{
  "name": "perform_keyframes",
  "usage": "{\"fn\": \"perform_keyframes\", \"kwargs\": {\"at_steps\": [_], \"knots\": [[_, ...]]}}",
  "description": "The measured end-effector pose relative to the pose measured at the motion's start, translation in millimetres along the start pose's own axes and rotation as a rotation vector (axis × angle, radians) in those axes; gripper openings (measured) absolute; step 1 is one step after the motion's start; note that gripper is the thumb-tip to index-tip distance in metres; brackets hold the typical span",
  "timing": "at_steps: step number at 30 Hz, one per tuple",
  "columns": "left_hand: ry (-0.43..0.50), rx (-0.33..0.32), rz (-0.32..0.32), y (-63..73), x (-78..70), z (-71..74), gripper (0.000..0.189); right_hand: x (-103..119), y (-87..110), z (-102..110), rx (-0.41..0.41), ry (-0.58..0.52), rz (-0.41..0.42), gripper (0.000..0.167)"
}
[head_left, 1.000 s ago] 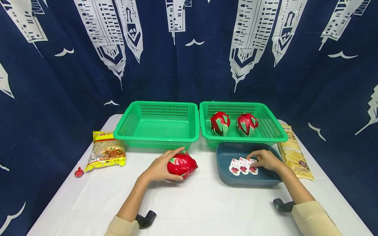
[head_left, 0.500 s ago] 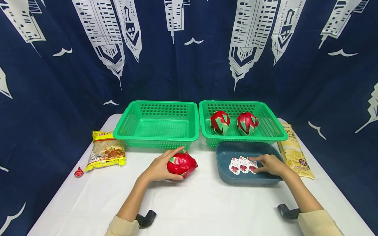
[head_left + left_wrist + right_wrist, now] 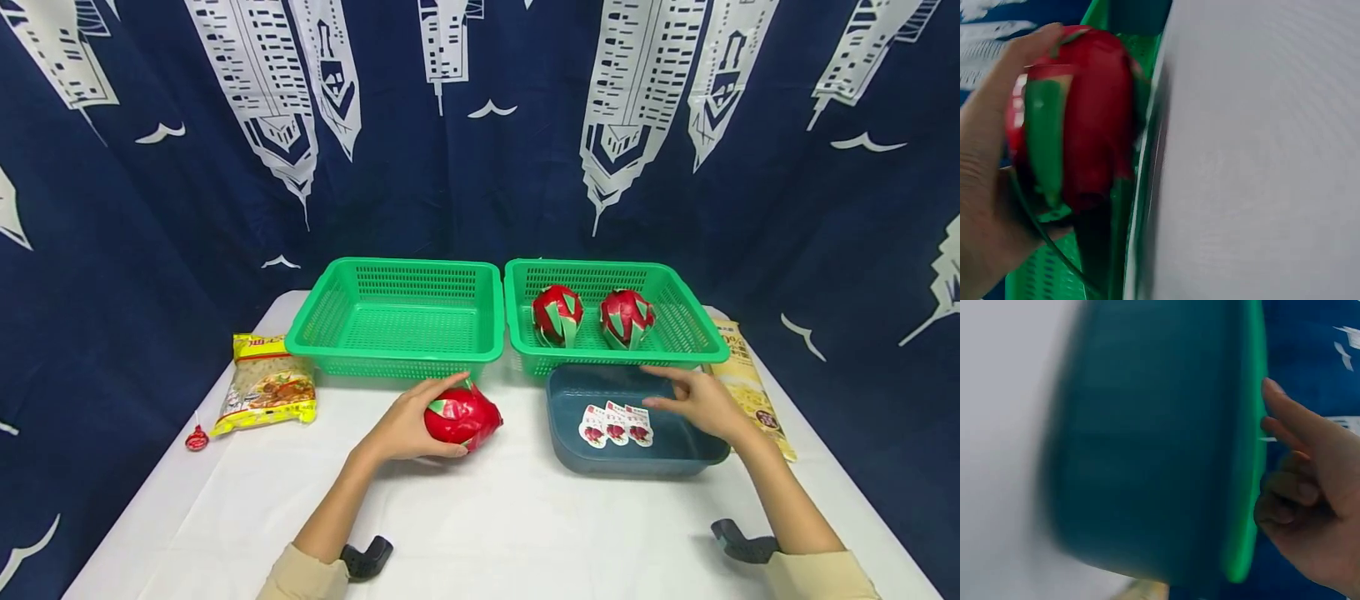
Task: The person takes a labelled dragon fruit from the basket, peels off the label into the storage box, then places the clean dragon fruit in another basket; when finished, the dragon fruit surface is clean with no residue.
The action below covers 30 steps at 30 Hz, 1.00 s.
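My left hand (image 3: 408, 429) grips a red dragon fruit (image 3: 467, 417) with green scales on the white table, fingers over its far side and thumb along its near side. The left wrist view shows the dragon fruit (image 3: 1094, 119) close up, against the palm side of the hand. Over the right part of a dark blue tub (image 3: 630, 465) is my right hand (image 3: 701, 404), with index finger and thumb extended and the other fingers curled, as the right wrist view shows. Three white tags (image 3: 616, 423) printed with dragon fruit lie overlapping in the tub, left of its fingertips.
Two green plastic baskets (image 3: 393, 360) stand side by side at the back; the right-hand one holds two dragon fruits (image 3: 558, 315). A yellow food bag (image 3: 272, 383) and a small red lollipop (image 3: 197, 439) lie at left. A pale yellow pasta packet (image 3: 738, 367) lies at right.
My right hand has left the rightmost tag and moved up and to the right, its fingers spreading. That tag has shifted slightly in the tub. My left hand keeps its grip.
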State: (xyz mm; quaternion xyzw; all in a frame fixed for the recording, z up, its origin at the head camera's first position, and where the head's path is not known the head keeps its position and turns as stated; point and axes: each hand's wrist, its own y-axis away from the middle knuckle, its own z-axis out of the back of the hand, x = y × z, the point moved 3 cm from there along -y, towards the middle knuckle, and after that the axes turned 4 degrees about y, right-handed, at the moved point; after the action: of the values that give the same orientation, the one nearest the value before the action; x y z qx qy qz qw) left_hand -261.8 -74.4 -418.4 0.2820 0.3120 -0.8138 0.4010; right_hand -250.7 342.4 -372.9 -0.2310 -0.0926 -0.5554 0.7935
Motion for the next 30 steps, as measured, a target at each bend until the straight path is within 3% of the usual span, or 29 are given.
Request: {"fn": "perform_keyframes", "kwargs": {"at_steps": [4, 6, 8, 10, 14, 18, 21, 25, 30], "knots": [[0.076, -0.051, -0.091, -23.4, -31.5, 3.1, 0.094, -1, -7.3, 37, -0.271, 0.106, -0.035, 0.052], [0.11, -0.089, -0.137, -44.4, -54.5, 5.4, 0.094, -8, -12.2, 49, -0.308, 0.136, -0.091, 0.064], [0.133, -0.138, -0.186, -71.0, -78.0, 5.6, 0.095, -18, -17.8, 55, -0.256, 0.13, -0.153, 0.08], [0.139, -0.179, -0.222, -100.8, -98.4, 1.8, 0.094, -30, -22.4, 56, -0.148, 0.108, -0.218, 0.094], [0.106, -0.205, -0.242, -161.6, -122.3, -18.9, 0.092, -53, -28.3, 45, 0.072, 0.082, -0.29, 0.104], [0.019, -0.161, -0.201, -208.8, -126.4, -54.8, 0.094, -67, -28.6, 33, 0.156, 0.032, -0.305, 0.103], [-0.042, -0.129, -0.152, -228.8, -121.0, -82.7, 0.097, -70, -28.1, 29, 0.145, 0.0, -0.319, 0.102], [-0.088, -0.105, -0.075, -239.6, -109.2, -110.3, 0.099, -70, -27.6, 25, 0.125, 0.004, -0.339, 0.103], [-0.227, -0.03, -0.013, -243.8, -100.7, -128.5, 0.101, -72, -25.3, 26, 0.078, 0.021, -0.347, 0.103]]}}
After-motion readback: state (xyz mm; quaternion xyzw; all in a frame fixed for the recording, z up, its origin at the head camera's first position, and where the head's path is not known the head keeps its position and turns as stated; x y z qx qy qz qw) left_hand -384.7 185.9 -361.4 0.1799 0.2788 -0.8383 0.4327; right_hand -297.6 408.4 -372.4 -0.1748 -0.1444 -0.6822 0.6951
